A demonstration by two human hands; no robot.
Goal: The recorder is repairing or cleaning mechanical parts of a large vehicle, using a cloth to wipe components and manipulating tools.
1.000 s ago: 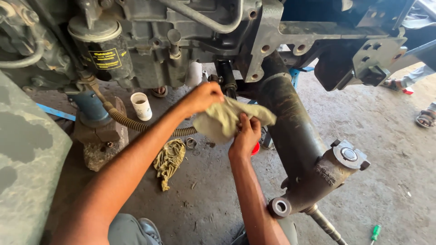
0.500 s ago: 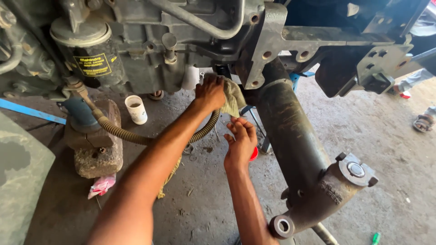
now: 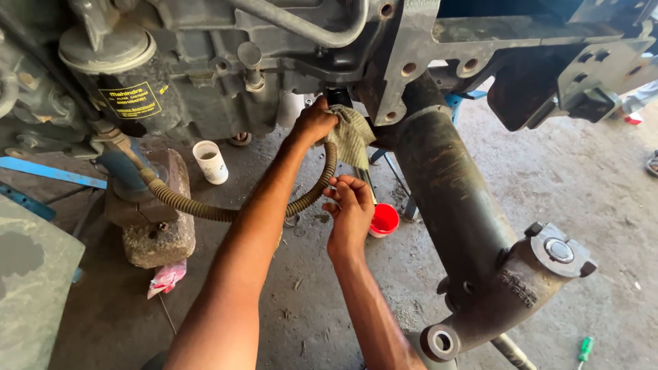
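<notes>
While my left hand (image 3: 314,123) clamps the rag (image 3: 351,133) at upper centre, my right hand (image 3: 351,212), fingers loosely curled on nothing, could let it snag the hose (image 3: 205,209).

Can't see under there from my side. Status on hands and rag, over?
Left hand pressing rag up against engine underside. Right hand just below rag, fingers curled, holding nothing clear. Corrugated hose loops beneath left wrist; axle close right.
</notes>
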